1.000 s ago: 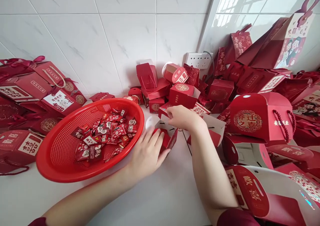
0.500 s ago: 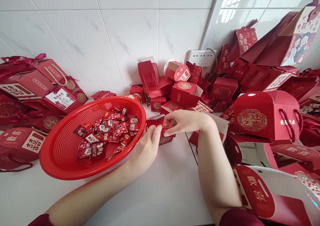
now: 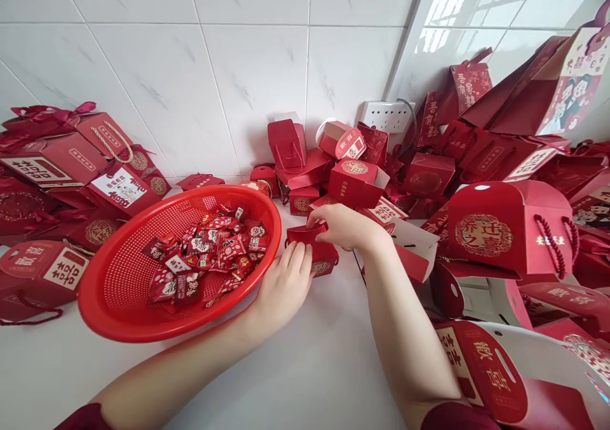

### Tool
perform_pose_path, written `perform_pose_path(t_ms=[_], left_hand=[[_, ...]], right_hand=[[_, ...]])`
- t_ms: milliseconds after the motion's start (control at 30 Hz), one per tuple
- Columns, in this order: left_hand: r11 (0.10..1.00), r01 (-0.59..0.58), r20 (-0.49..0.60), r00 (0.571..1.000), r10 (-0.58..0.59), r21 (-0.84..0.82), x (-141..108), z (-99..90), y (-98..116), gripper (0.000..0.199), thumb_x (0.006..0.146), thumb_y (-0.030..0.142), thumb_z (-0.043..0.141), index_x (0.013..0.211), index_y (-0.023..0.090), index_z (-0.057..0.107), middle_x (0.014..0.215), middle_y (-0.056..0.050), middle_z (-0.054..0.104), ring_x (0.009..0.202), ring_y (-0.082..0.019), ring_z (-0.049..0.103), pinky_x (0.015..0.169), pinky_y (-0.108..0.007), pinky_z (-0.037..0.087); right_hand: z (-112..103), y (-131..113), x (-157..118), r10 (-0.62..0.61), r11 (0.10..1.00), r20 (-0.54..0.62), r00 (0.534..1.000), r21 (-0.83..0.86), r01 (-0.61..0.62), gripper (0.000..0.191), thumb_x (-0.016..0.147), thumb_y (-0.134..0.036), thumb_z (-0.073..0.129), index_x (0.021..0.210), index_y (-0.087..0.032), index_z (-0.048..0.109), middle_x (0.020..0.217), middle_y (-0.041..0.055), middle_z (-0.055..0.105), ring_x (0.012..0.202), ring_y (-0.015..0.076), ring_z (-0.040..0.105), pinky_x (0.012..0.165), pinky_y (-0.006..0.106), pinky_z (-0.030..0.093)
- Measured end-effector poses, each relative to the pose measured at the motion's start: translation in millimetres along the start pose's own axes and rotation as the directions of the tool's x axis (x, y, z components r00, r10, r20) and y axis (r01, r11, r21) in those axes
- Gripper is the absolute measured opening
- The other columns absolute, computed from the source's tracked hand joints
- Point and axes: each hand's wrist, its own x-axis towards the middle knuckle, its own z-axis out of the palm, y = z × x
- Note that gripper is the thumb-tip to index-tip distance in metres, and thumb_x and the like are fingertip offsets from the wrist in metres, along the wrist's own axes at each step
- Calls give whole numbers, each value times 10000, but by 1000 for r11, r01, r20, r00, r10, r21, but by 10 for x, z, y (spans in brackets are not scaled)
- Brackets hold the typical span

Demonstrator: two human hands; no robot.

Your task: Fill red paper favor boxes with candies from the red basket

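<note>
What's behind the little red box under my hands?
Behind the little red box, more red boxes are piled by the tiled wall. Whatever your right hand covers there can't be seen.

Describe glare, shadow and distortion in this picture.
Head view: window-like glare on the glossy tiles, upper right; head view: soft shadow on the wall, left of the back box stack; head view: the large bag, upper right, looks stretched, probably by the lens.

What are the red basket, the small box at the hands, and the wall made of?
Red basket: likely moulded plastic, glossy; smooth shiny rim, regular perforations.
Small box: probably coated card, satin red; thin folded panels, printed front.
Wall: likely glazed ceramic tile, could be stone; glossy white, grey veining, straight joints.
</note>
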Motion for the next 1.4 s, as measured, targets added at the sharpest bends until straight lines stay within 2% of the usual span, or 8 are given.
perform_pose_path(t_ms=[167, 333, 500, 633, 800, 1133, 1300, 1400], left_hand=[[998, 23, -33, 999, -25, -61, -4, 68, -28, 465, 902, 188, 563, 1354, 89, 515, 1422, -209, 516, 1353, -379, 483, 1099, -522, 455], [966, 59, -79, 994, -81, -251, 82, 101, -89, 538, 922, 272, 574, 1420, 123, 439, 1485, -209, 460, 1412, -363, 422, 1163, -544, 376], [870, 237, 38, 969, -245, -432, 198, 308, -166, 733, 850, 475, 683, 1492, 263, 399, 1600, -161, 290, 1478, -432, 277, 1176, -630, 300], [850, 241, 111, 970, -214, -469, 193, 334, -185, 743, 841, 546, 676, 1496, 318, 408, 1608, -122, 262, 1467, -401, 310, 1191, -588, 307], [893, 37, 118, 993, 18, -448, 112, 7, -27, 598, 916, 526, 581, 1473, 351, 451, 1497, -110, 394, 1286, -336, 514, 1100, -524, 445], [806, 51, 316, 933, 172, -590, -3, -1036, 30, 712, 747, 627, 733, 1400, 423, 534, 1261, -78, 495, 1027, -265, 620, 933, -450, 561], [778, 140, 234, 972, 9, -613, -146, -1637, -421, 643, 778, 620, 722, 1375, 459, 545, 1334, -17, 506, 1158, -237, 595, 1003, -389, 540], [784, 183, -44, 965, -259, -593, -294, -1836, -848, 569, 847, 609, 655, 1358, 367, 587, 1292, -8, 568, 1182, -247, 590, 1024, -447, 529]], right_hand=[[-20, -22, 6, 46, 999, 54, 997, -1, -46, 281, 879, -144, 505, 967, -192, 767, 996, 65, 738, 671, 133, 633, 609, 238, 442], [17, 18, 55, 24, 999, 47, 999, -47, -21, 259, 846, -129, 537, 897, -183, 785, 933, 80, 747, 761, 169, 646, 636, 246, 437], [25, -13, 50, 11, 996, 73, 997, -87, -4, 278, 880, -152, 499, 819, -166, 771, 797, 73, 724, 604, 140, 598, 577, 254, 407], [-31, -24, -12, 95, 995, 81, 992, -49, -92, 255, 876, -157, 509, 871, -181, 764, 817, 67, 731, 597, 141, 609, 568, 256, 409], [-175, 26, -213, 132, 989, -221, 966, 88, -115, 197, 905, -261, 539, 948, -204, 722, 908, 58, 743, 696, 168, 655, 607, 267, 454], [-329, -96, -538, -75, 997, -613, 786, -37, 67, 125, 884, -244, 596, 856, -210, 714, 791, 14, 736, 656, 151, 638, 719, 286, 474], [-327, -98, -582, -147, 989, -672, 726, -109, 100, 84, 871, -211, 631, 880, -234, 711, 816, -16, 740, 696, 129, 648, 727, 251, 465], [-302, -83, -566, -139, 989, -661, 737, -125, 75, 77, 867, -234, 636, 874, -247, 711, 815, -33, 739, 688, 128, 648, 704, 255, 456]])
